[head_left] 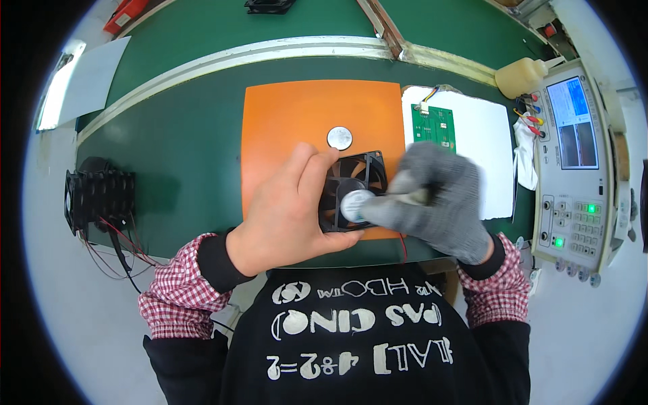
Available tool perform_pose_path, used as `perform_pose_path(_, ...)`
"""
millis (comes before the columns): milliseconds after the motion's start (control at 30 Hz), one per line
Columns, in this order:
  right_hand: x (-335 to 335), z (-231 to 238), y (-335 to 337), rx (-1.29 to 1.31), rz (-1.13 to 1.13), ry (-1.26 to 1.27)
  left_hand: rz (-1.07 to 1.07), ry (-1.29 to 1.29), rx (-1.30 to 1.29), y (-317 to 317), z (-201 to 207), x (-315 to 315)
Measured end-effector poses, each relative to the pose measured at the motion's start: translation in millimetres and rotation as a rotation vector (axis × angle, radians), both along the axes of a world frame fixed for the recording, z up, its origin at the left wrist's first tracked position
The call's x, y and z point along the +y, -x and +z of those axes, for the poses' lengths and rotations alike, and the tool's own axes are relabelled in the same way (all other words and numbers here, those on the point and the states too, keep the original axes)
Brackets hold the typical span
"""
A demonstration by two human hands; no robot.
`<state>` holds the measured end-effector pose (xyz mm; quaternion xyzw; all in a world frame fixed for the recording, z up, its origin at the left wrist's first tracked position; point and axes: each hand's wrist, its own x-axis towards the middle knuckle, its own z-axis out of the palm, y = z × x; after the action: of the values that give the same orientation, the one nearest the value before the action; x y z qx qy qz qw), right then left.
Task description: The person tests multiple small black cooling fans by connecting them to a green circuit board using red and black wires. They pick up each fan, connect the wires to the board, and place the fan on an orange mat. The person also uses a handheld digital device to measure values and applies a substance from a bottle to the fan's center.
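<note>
Two hands [287, 206] [442, 196], left bare, right knit-gloved, at a square black fan [347, 187]

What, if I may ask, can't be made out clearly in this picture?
Gloved right hand: blurred in the head view; whether its fingertips pinch anything is unclear.
Black fan in the left hand: its lower right part is hidden by the glove, head view.
Green circuit board: lower edge covered by the glove, head view.
Black object: cut off by the head view's top edge.
Instrument screen: fine details too small, head view.
</note>
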<state>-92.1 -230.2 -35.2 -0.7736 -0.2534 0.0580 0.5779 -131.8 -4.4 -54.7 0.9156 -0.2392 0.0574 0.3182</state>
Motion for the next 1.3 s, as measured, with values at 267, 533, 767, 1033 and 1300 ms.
perform_pose_path(267,-20.0,3.2,12.3,-0.226,-0.087,0.003,-0.127,0.371,0.170,-2.0,42.3,6.4)
perform_pose_path(533,-9.7,5.4,21.3,-0.629,-0.150,0.273,-0.051,0.648,0.669,1.5,42.7,-9.1)
perform_pose_path(767,-21.7,-7.3,28.9,-0.345,-0.081,0.183,-0.023,0.087,0.117,-24.7,26.6,-4.3)
perform_pose_path(1033,-7.2,-30.5,36.6,-0.506,0.049,0.255,-0.088,0.043,0.651,-64.5,35.5,-7.9)
perform_pose_path(1300,-2.1,-24.1,33.5,-0.474,0.074,0.395,-0.108,0.264,0.787,-61.2,29.7,-3.5)
